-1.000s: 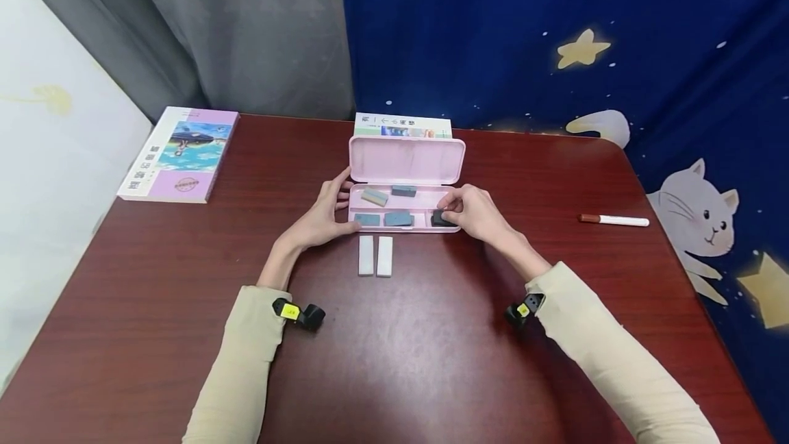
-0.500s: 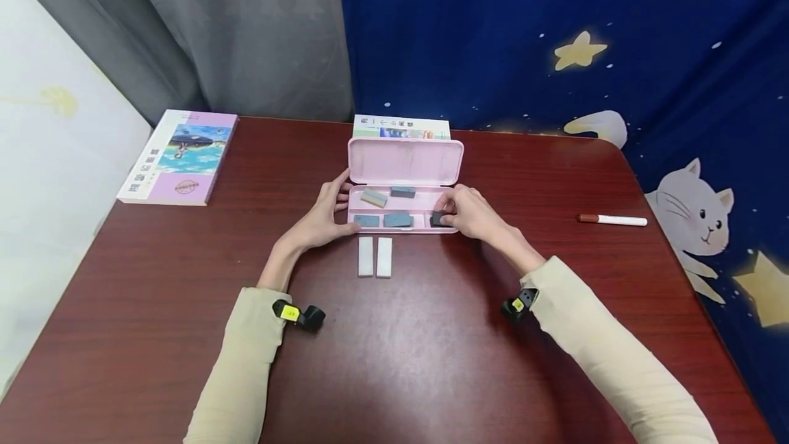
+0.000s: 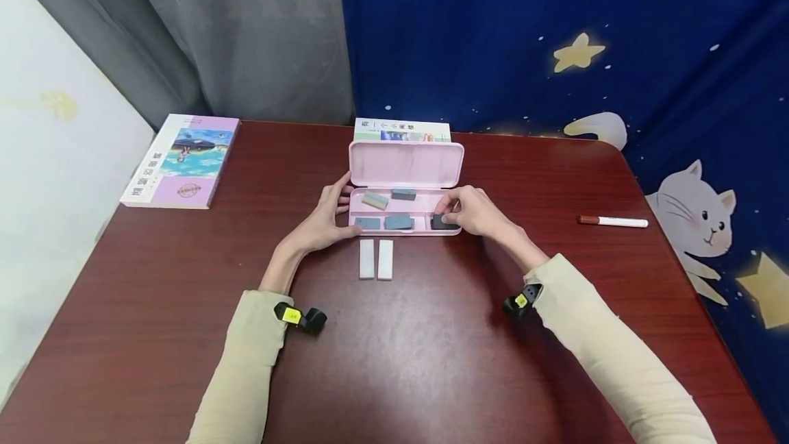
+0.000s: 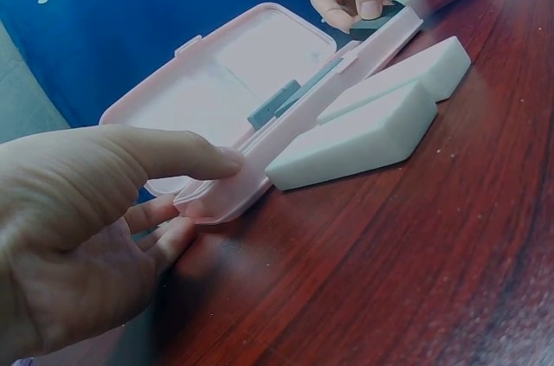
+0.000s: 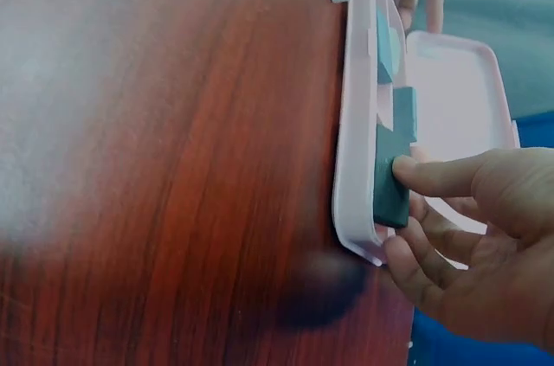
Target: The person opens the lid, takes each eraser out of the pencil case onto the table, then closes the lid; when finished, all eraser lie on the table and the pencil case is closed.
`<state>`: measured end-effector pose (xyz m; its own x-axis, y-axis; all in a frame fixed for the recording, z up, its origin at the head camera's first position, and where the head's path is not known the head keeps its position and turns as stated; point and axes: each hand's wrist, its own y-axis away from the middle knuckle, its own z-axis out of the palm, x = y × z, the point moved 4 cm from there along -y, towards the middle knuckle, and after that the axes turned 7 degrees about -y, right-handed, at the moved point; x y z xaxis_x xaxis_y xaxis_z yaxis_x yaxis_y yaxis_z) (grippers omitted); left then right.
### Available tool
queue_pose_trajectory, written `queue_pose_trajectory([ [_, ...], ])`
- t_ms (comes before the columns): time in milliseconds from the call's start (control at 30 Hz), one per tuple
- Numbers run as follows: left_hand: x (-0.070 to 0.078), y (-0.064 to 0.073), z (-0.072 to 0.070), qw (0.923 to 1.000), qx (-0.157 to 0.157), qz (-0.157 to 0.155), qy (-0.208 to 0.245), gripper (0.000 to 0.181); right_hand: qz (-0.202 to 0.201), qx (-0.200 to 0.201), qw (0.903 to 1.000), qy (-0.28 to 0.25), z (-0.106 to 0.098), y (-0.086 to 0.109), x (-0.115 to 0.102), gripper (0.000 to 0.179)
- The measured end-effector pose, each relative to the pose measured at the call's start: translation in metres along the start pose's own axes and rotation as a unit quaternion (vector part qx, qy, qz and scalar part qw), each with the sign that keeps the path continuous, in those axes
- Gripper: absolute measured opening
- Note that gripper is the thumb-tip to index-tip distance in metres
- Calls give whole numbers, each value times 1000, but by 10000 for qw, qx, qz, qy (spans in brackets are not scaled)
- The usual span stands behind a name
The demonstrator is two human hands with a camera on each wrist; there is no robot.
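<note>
Your right hand (image 3: 471, 210) pinches the dark block (image 3: 440, 223) between thumb and fingers, at the front right compartment of the pink case (image 3: 427, 201). You cannot tell whether the block rests on the compartment floor, since your fingers cover part of it. Your left hand (image 3: 320, 221) holds the left end of the pink case, its thumb on the front edge and its other fingers against the end wall (the left wrist view shows this grip more closely).

The pink case stands open on the table (image 3: 394, 368), with its lid (image 3: 407, 164) tipped up at the back. In the case's long back compartment, a tan-and-gray block (image 3: 374, 201) lies at a slant, and a gray block (image 3: 403, 194) lies to its right. The case's front left compartment has 1 blue-gray block (image 3: 368, 223) near your left thumb and a larger slate block (image 3: 398, 222) toward the middle.

Just in front of the case, 2 white blocks (image 3: 366, 260) lie side by side with a narrow gap. Behind the raised lid, you see part of a green-and-white book (image 3: 402, 130). Well to the left of the case lies a purple-and-white book (image 3: 191, 163); well to its right lies a marker (image 3: 612, 222) with a brown cap and white body. Beyond the case hang a gray curtain (image 3: 265, 40) and a blue curtain (image 3: 462, 40).
</note>
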<state>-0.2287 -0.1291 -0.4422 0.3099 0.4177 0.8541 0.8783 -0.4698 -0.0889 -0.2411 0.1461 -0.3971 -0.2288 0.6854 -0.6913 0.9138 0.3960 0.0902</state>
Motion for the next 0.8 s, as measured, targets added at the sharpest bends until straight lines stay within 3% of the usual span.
queue_pose_trajectory([
  [133,0,1,1,10000,-15,-41,1,104,154,-106,9994,-282,-3,-1,4,11],
  [333,-1,0,1,10000,0,-86,-27,105,60,-177,9968,-782,-5,1,6,17],
  [567,-2,0,1,10000,1,-22,-36,105,91,123,9860,-1658,-2,13,8,19],
  [667,-2,0,0,10000,11,-6,-36,105,379,242,9731,-2258,3,20,9,21],
  [800,-2,0,0,10000,18,19,16,105,800,208,9432,-3218,16,32,8,25],
])
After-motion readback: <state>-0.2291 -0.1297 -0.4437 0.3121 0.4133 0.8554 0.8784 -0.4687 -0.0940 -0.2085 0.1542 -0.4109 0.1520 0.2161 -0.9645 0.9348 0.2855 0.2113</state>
